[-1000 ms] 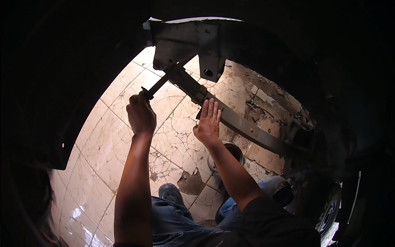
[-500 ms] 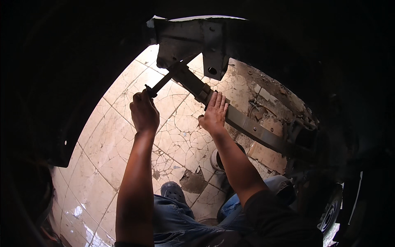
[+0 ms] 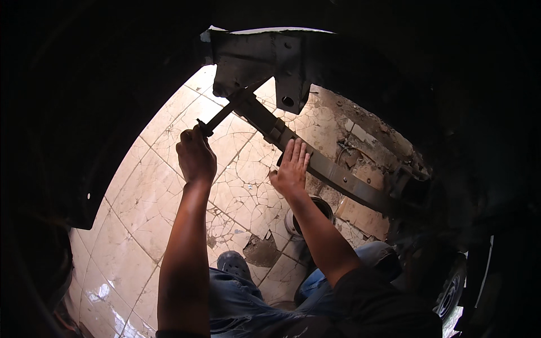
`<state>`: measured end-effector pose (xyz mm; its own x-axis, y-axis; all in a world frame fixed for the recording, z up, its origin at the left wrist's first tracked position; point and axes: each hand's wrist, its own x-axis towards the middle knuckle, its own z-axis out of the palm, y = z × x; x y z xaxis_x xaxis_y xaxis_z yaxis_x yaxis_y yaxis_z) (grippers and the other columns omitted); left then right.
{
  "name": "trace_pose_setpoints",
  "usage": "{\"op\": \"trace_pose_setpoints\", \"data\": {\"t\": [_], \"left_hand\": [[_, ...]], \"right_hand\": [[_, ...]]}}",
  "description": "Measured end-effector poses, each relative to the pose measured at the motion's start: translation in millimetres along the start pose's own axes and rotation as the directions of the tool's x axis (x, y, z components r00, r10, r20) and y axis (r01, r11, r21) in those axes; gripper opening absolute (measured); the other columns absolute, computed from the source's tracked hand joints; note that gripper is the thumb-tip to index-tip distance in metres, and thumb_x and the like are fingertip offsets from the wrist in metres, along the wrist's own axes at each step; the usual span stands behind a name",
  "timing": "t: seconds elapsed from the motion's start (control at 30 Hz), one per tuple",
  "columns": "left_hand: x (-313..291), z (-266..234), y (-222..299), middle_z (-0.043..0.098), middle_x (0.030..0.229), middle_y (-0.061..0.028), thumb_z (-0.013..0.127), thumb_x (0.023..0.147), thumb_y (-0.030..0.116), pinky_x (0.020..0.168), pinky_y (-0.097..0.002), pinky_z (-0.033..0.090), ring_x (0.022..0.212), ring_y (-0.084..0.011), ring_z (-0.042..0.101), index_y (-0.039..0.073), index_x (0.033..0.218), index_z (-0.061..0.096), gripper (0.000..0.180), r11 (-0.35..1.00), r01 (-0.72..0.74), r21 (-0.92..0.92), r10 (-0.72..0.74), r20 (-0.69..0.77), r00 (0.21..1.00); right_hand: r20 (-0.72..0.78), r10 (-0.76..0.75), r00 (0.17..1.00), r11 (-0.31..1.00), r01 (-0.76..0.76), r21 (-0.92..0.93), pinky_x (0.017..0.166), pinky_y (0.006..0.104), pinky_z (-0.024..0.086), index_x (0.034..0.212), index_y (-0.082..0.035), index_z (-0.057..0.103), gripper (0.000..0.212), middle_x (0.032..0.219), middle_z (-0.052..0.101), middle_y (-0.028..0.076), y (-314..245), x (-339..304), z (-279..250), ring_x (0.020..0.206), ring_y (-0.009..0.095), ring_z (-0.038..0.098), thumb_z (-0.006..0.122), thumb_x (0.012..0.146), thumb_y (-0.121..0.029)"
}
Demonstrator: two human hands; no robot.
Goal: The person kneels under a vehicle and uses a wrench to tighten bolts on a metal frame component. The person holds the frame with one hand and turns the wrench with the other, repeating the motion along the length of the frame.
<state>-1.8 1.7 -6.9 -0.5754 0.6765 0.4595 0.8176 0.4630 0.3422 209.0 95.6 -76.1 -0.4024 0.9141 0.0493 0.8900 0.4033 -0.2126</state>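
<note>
My left hand (image 3: 195, 156) is closed around the handle of a long dark tool (image 3: 221, 116) whose far end reaches up to a grey metal bracket (image 3: 256, 59) on the underside of a vehicle. My right hand (image 3: 291, 169) lies flat, fingers together, against a long leaf spring (image 3: 338, 176) that runs from that bracket down to the right. Both forearms come up from the lower edge. The tool's tip is hidden in shadow at the bracket.
Dark bodywork surrounds the opening on the left, top and right. Below lies a cracked pale tiled floor (image 3: 141, 225) with a broken patch, rubble at right, a round container (image 3: 315, 211) near my knees, and a wheel (image 3: 451, 290) at lower right.
Both hands have shifted slightly up and to the right along with the view; the left hand stays on the tool and the right hand stays on the leaf spring.
</note>
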Motion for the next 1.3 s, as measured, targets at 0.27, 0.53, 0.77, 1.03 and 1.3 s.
{"op": "trace_pose_setpoints", "data": {"t": [0.27,0.53,0.77,1.03,1.3], "left_hand": [[1,3,1,0.059,0.110,-0.0185,0.058,0.094,0.009,0.077,-0.0475,0.052,0.094,-0.0382,0.059,0.003,0.119,0.056,0.026,0.999,-0.034,-0.025,0.033,-0.027,0.999],[1,3,-2,0.060,0.109,-0.0198,0.059,0.092,0.009,0.077,-0.0477,0.051,0.091,-0.0386,0.060,0.002,0.119,0.056,0.028,0.999,-0.046,0.004,0.047,-0.042,0.998],[2,8,-7,0.059,0.109,-0.0185,0.060,0.092,0.009,0.077,-0.0468,0.052,0.091,-0.0381,0.060,0.003,0.121,0.056,0.030,0.999,-0.038,-0.010,0.038,-0.030,0.999],[2,5,-6,0.059,0.110,-0.0180,0.060,0.092,0.010,0.077,-0.0470,0.051,0.091,-0.0378,0.060,0.003,0.120,0.057,0.028,0.999,-0.047,-0.024,0.046,-0.023,0.999],[3,4,-5,0.060,0.108,-0.0183,0.059,0.092,0.009,0.075,-0.0466,0.052,0.089,-0.0378,0.061,0.003,0.120,0.057,0.028,0.997,-0.068,0.023,0.070,-0.075,0.995]], "right_hand": [[0.002,0.044,0.999,0.998,-0.044,0.034,0.122,0.0472,0.005,0.153,0.005,0.003,0.109,0.161,0.009,0.025,12,22,-6,0.150,0.038,0.006,0.072,0.076,-0.028],[-0.051,-0.004,0.999,1.000,0.003,-0.014,0.122,0.0478,0.005,0.153,0.005,0.006,0.107,0.161,0.007,0.025,19,-1,4,0.150,0.038,0.006,0.071,0.077,-0.031],[-0.040,-0.013,0.999,0.999,0.011,-0.036,0.122,0.0476,0.005,0.153,0.005,0.005,0.108,0.161,0.008,0.024,20,-25,10,0.151,0.037,0.006,0.071,0.077,-0.032],[0.017,0.040,0.999,0.999,-0.040,-0.029,0.122,0.0475,0.006,0.153,0.006,0.006,0.109,0.161,0.009,0.024,26,6,-6,0.150,0.038,0.006,0.072,0.075,-0.031],[-0.051,0.003,0.999,1.000,-0.004,-0.025,0.122,0.0476,0.007,0.153,0.006,0.008,0.109,0.160,0.012,0.025,35,6,-2,0.150,0.039,0.009,0.074,0.074,-0.030]]}}
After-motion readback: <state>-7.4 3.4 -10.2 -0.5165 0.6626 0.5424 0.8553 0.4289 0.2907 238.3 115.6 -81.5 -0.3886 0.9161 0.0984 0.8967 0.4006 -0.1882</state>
